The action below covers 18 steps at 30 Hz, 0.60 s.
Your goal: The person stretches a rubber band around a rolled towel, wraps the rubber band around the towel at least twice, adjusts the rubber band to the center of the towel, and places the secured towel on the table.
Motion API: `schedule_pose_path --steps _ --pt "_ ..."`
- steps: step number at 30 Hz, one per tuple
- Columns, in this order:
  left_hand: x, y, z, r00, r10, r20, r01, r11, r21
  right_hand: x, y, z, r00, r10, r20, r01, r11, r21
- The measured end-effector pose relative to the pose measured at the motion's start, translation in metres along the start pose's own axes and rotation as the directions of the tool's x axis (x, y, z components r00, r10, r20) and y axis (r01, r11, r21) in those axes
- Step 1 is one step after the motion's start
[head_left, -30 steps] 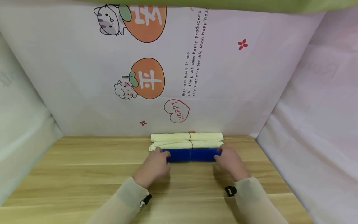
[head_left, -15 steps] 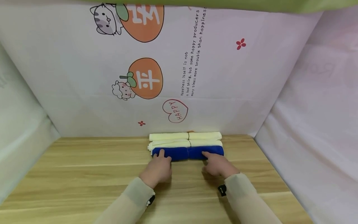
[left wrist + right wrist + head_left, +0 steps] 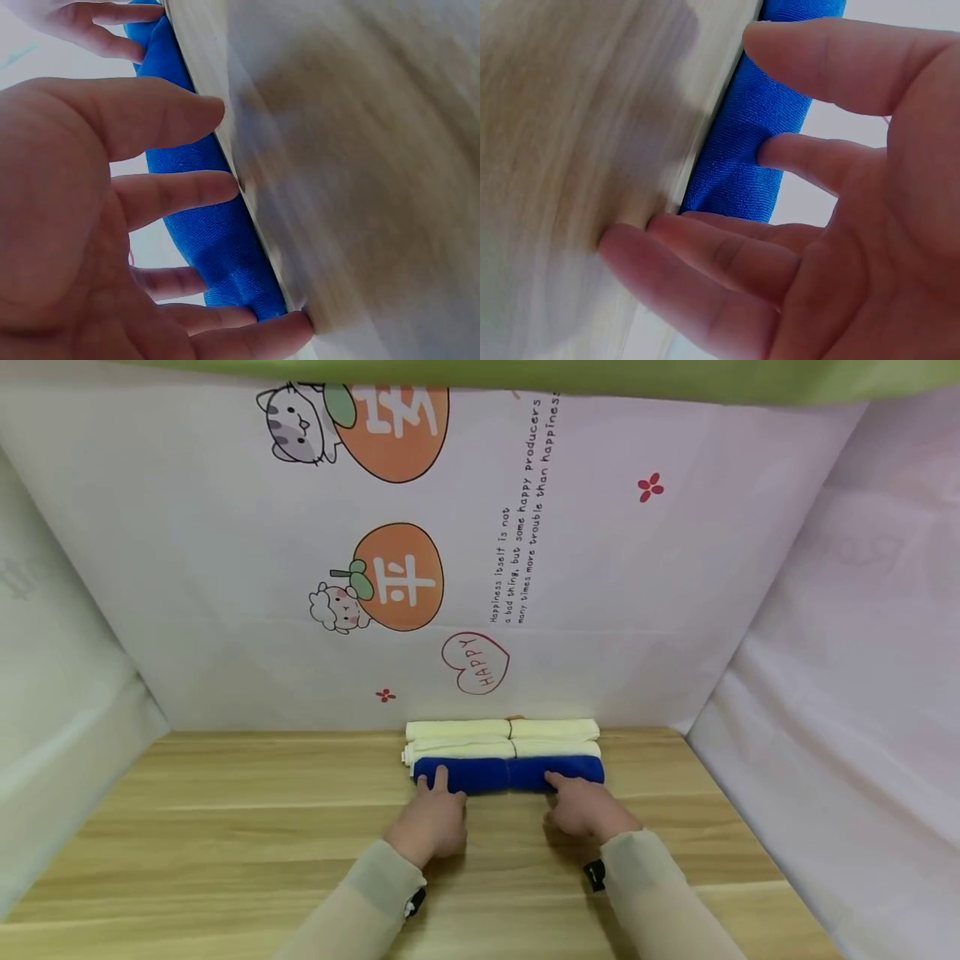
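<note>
A rolled blue towel [image 3: 487,774] lies crosswise on the wooden tabletop, with a thin band round its middle. Behind it, parallel and snug together, are two rolled cream towels, the nearer [image 3: 555,749] and the farther [image 3: 555,729], each tied at the centre with a dark band. My left hand [image 3: 431,818] touches the blue roll near its left end, fingers spread and fairly straight. On the right half, my right hand [image 3: 588,806] has its index finger laid on the roll. In the right wrist view, lower fingertips [image 3: 619,244] reach the tabletop in front of the blue roll.
A white printed cloth wall [image 3: 600,610] rises right behind the rolls. White cloth sides enclose the wooden tabletop [image 3: 247,827] at left and right. Green fabric [image 3: 525,377] hangs across the top of the head view.
My right hand has let go of the blue roll's right end and moved inward along it. My left hand has loosened from the left end, fingers now extended on the roll.
</note>
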State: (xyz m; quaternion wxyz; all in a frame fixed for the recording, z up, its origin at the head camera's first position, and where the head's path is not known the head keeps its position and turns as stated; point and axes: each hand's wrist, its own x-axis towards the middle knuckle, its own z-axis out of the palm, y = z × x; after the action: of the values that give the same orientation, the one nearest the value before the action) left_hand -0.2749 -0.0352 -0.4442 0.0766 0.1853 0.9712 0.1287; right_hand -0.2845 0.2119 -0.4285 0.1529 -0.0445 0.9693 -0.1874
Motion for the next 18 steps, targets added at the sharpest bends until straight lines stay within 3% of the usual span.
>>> schedule_pose_path --steps 18 --pt "-0.0016 -0.0031 -0.0002 1.000 0.000 -0.004 0.000 1.000 -0.015 0.0022 -0.0015 0.0068 0.999 0.004 -0.038 -0.007 0.998 -0.069"
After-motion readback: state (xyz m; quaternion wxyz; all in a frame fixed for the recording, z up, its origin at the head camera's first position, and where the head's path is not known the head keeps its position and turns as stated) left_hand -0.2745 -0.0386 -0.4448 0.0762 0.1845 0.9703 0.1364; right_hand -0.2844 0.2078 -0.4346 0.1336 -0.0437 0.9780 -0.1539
